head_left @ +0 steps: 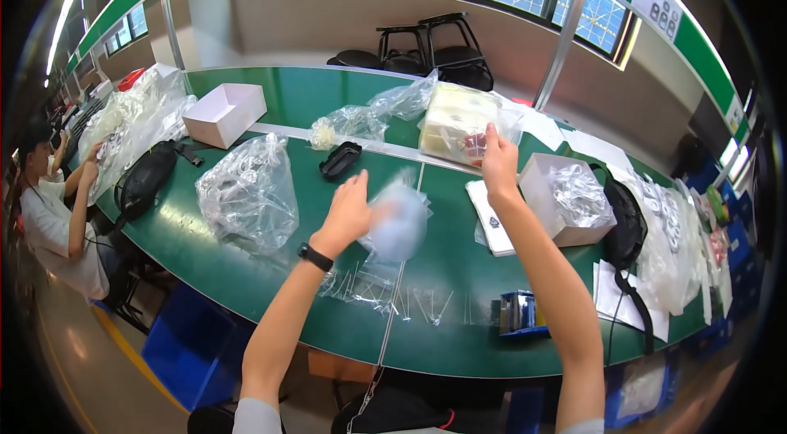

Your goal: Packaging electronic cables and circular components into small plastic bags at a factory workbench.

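My left hand [348, 209], with a black band on its wrist, is over the middle of the green table, fingers stretched out and thumb smeared by motion. Beside the thumb is a blurred whitish plastic bag [399, 225], also in motion. Farther right, my right hand [498, 162] is closed at the near right corner of a clear plastic bag holding a pale yellow block-like stack [459, 116]; a reddish patch shows by the fingers. Some of those fingers are hidden. Thin metal pins [422, 303] and small clear bags lie on the table near me.
A black tray [340, 160] and a large clear bag [250, 192] stand left of centre. White boxes [225, 116] stand on both sides, the right one [545, 188] with silvery packets. A blue bin [522, 315] sits at the near edge. At far left, another person [57, 221] works.
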Demonstrator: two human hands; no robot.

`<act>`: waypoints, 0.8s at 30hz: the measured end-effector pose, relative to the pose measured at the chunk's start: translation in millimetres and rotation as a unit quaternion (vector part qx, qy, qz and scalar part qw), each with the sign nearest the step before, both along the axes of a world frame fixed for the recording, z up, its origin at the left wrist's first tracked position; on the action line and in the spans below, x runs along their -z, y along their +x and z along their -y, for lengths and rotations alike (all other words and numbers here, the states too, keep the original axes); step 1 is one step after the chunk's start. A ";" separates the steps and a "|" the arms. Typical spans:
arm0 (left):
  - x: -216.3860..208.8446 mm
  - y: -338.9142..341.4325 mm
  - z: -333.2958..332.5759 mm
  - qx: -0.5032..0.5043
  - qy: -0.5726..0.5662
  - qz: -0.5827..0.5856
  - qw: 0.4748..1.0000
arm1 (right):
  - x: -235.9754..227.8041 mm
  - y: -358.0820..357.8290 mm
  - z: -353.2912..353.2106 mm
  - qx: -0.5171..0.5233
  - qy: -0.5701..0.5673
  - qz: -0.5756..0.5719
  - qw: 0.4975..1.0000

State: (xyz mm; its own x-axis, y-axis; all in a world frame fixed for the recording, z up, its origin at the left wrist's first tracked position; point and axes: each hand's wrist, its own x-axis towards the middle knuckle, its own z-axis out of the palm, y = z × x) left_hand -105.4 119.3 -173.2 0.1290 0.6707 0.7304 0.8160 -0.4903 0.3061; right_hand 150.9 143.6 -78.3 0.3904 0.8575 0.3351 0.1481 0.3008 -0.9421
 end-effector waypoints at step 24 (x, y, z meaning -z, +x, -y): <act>-7.0 -18.5 -0.2 -0.010 -0.279 0.005 0.960 | -6.8 -21.8 25.0 -0.077 0.052 0.050 0.994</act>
